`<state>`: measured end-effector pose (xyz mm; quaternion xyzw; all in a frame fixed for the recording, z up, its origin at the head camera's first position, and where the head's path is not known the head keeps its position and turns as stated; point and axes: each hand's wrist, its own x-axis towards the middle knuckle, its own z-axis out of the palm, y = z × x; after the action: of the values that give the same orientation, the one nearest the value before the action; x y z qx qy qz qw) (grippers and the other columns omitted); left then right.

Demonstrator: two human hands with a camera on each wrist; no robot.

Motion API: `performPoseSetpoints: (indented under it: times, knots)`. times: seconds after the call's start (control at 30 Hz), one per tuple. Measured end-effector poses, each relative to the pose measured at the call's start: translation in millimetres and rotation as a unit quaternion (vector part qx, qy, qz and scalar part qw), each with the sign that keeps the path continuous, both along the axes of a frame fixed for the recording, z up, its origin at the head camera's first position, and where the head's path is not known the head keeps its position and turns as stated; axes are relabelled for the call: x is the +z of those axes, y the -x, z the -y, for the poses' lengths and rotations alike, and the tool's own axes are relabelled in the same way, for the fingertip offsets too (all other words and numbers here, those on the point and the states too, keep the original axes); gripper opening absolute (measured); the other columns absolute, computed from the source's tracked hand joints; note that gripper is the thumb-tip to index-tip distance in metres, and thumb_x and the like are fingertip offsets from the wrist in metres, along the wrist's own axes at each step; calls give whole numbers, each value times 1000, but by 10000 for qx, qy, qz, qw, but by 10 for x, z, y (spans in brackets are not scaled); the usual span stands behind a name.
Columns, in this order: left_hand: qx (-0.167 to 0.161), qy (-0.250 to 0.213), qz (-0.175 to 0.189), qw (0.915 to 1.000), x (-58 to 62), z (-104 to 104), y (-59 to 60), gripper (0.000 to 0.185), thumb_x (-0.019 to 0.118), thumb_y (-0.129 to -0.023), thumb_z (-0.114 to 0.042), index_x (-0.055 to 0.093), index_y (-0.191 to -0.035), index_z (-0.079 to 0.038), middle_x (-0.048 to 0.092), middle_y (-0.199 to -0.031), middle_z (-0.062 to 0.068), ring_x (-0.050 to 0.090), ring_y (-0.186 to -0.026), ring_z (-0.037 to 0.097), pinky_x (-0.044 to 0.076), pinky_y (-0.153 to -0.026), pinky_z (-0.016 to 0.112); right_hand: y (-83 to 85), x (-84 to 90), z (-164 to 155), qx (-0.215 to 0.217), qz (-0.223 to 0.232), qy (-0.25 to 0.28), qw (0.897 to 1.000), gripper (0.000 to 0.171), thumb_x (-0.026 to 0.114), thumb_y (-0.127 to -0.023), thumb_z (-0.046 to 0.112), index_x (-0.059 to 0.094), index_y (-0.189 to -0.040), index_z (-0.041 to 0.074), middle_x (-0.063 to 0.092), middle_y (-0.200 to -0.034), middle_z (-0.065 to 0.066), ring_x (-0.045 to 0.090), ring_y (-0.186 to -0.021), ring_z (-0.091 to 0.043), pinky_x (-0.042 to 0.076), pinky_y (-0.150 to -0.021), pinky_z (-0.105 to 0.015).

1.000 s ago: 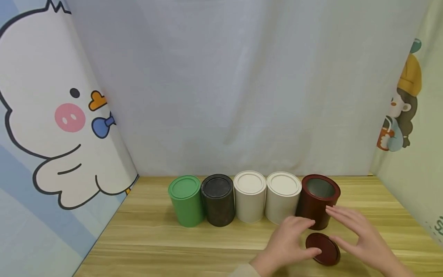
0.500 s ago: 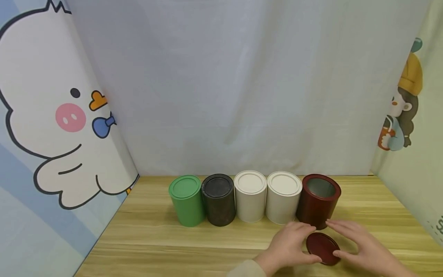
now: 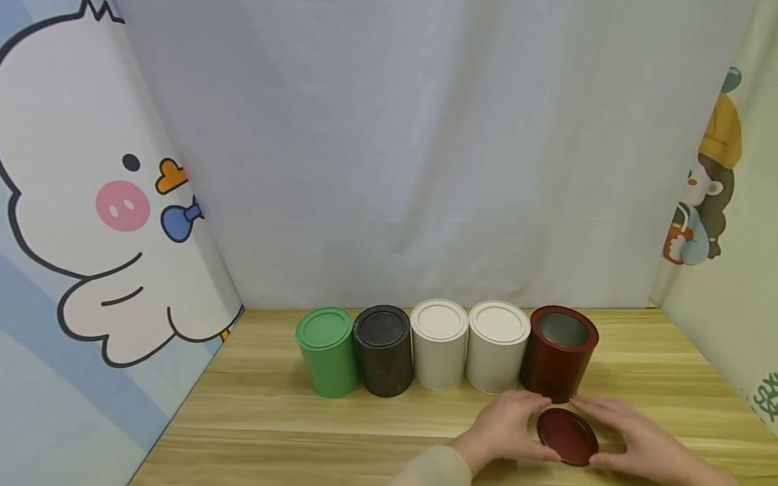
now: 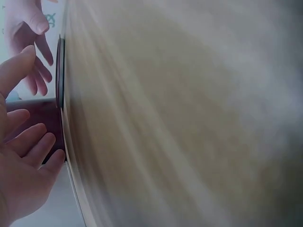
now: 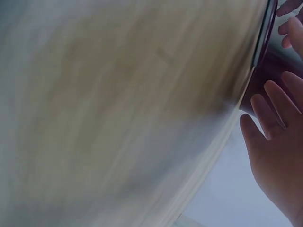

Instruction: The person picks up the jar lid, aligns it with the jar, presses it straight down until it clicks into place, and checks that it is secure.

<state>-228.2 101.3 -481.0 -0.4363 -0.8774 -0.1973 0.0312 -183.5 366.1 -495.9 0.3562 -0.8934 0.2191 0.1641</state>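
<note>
Five tins are lined up along the back of the wooden table [image 3: 292, 432], and just in front of the rightmost one, the open dark red tin [image 3: 558, 354], the dark red lid [image 3: 567, 437] is lying flat. At the lid's nine o'clock the left hand [image 3: 507, 426] is set, fingers relaxed and spread, tips against the rim; at three o'clock the right hand [image 3: 638, 440] is placed the same way, loosely extended, touching the edge. Nothing is clenched, nothing lifted: the lid is only bracketed between two sets of fingertips. From the left wrist view the lid [image 4: 60, 94] is seen edge-on as a thin dark band on the board, with the fingers [image 4: 33, 142] beside it.

By its look the lid is judged to be thin, stiff and light, probably metal with a smooth, slightly slippery coat; a hold is best taken at opposite points of the raised rim, since the flat face offers no purchase.

Compared with a second ago, both hands have been lowered and drawn toward the near edge: the right one, then raised in front of the red tin's wall, is now down at the lid. The green tin [image 3: 326, 351], the black tin [image 3: 383, 351] and the two white tins [image 3: 439, 344] have not been moved.
</note>
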Motion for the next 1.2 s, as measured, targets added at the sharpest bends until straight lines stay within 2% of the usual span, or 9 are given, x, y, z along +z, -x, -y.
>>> performPoseSetpoints:
  times: [0.23,0.43,0.6,0.8,0.97,1.2]
  knots:
    - [39,215,-192,9996,-34,-19,22,76,82,-73,-58,62,-136,-20,61,-130,-16,53,-117,-2,37,-97,10,21,-47,-45,126,263,27,9996,80,90,-70,29,57,-140,10,57,-136,7,43,-122,3,40,-88,-12]
    - [85,321,-17,9994,-36,-32,30,78,85,-70,-57,62,-137,-25,60,-129,-21,54,-113,-4,40,-91,9,45,-93,-60,149,207,-28,9997,82,90,-69,33,57,-140,10,58,-136,8,45,-120,0,39,-88,-13]
    - [112,398,-32,9991,-36,-48,43,75,85,-69,-57,63,-135,-29,61,-126,-23,55,-109,-6,41,-85,8,62,-109,-64,220,146,-19,9997,82,90,-68,34,58,-139,10,60,-133,7,45,-120,-2,36,-91,-11]
    - [199,401,-14,9990,-45,-43,47,70,85,-70,-56,64,-133,-34,61,-124,-26,55,-105,-6,42,-79,9,71,-108,-65,191,209,-142,9995,79,89,-69,36,59,-139,12,62,-131,7,44,-120,-2,42,-87,-15]
    - [289,628,-93,9976,-46,-57,40,70,84,-71,-57,64,-134,-35,59,-127,-27,54,-109,-6,44,-81,10,76,-99,-58,116,211,-244,9994,77,88,-70,40,60,-137,15,63,-129,9,45,-119,-3,46,-85,-19]
    - [447,826,-172,9954,-45,-71,31,64,83,-72,-57,66,-131,-36,61,-122,-29,54,-106,-7,43,-81,9,98,-91,-47,147,183,-321,9992,73,86,-72,43,62,-135,15,64,-126,7,49,-117,-6,44,-87,-15]
